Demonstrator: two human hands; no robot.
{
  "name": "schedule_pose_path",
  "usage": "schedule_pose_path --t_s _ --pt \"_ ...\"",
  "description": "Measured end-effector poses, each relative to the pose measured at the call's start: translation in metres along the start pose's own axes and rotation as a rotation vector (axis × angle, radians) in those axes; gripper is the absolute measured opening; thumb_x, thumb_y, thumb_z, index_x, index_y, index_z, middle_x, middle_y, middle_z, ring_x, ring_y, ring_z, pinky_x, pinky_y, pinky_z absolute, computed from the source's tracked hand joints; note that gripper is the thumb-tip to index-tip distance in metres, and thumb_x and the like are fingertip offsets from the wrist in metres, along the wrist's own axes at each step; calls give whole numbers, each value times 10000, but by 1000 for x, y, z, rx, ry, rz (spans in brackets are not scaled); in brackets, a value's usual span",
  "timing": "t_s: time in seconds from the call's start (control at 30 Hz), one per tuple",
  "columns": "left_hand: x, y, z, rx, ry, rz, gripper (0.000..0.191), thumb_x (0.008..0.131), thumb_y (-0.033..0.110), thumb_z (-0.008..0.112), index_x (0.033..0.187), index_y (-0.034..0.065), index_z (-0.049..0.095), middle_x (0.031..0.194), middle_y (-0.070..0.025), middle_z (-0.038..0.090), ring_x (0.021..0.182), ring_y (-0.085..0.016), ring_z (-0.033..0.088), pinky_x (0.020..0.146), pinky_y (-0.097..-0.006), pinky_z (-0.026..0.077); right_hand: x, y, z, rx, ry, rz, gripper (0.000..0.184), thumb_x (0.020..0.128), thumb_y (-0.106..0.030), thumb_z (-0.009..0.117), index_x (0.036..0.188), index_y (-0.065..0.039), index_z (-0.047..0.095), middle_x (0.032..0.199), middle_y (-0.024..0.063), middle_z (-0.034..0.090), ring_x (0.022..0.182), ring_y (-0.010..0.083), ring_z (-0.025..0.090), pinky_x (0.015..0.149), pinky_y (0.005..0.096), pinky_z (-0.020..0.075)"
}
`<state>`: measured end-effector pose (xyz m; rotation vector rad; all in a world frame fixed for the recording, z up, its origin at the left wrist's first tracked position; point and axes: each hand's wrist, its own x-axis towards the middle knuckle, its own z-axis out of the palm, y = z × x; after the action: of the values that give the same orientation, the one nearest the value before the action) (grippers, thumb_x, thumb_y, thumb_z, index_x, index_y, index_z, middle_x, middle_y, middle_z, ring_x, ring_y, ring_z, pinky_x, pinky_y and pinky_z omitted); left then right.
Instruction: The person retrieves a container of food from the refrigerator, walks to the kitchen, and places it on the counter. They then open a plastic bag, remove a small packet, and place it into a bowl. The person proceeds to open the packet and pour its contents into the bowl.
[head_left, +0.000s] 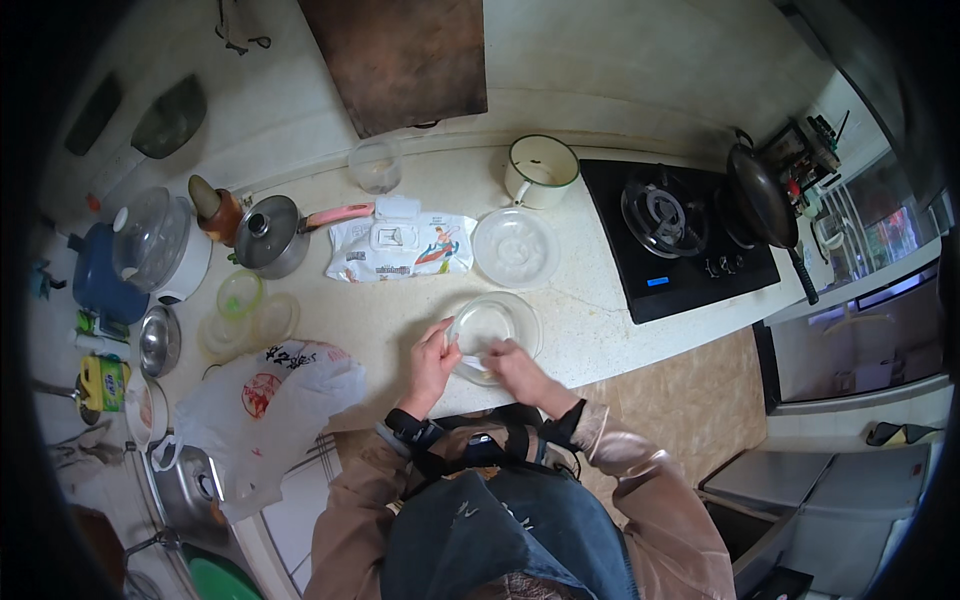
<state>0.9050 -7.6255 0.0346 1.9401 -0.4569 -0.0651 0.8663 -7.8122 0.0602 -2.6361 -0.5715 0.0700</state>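
Observation:
A clear round bowl (496, 319) stands near the counter's front edge, before me. My left hand (433, 364) grips the bowl's left rim between thumb and fingers. At the bowl's near side my right hand (517, 371) is closed on something small and white, perhaps a wipe, which lies against the rim; the fingers are slightly blurred, and most of the white thing is hidden. Just behind the bowl lies a translucent round plastic lid (515, 248). To the lid's left is a white pack of wipes (401, 247) with its flap raised.
An enamel mug (541, 171) stands behind the lid, left of a black gas hob (675, 232) bearing a wok (761, 196). A lidded saucepan (271, 238), a clear tub (376, 169) and a white plastic bag (262, 412) are leftward, near the steel sink (187, 499).

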Motion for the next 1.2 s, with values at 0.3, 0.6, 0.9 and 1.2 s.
schedule_pose_path --t_s 0.3,0.6,0.9,1.2 --pt "11 13 2 110 2 155 320 796 22 620 1109 -43 603 1034 -178 636 540 -179 533 535 -304 448 -7 17 1 -375 332 -55 245 638 -29 585 879 7 601 930 140 553 898 297 523 791 338 469" --pt "21 11 6 73 22 183 346 744 22 632 1081 -57 611 1137 -189 626 604 -206 570 577 -308 469 -1 15 -1 -318 275 -85 221 612 -62 610 823 6 611 918 144 563 890 288 531 787 330 470" --pt "15 25 8 -52 -37 128 286 722 11 664 663 -38 389 1243 -227 573 541 -229 532 504 -332 418 -18 25 12 -293 146 94 93 664 -66 611 735 -6 613 778 119 584 808 292 560 736 397 479" --pt "17 8 11 -166 -13 129 137 743 -12 616 787 -73 502 1259 -190 579 495 -125 411 472 -304 371 -6 -6 22 404 490 386 188 700 33 624 880 -20 641 728 161 564 730 366 571 640 425 470"
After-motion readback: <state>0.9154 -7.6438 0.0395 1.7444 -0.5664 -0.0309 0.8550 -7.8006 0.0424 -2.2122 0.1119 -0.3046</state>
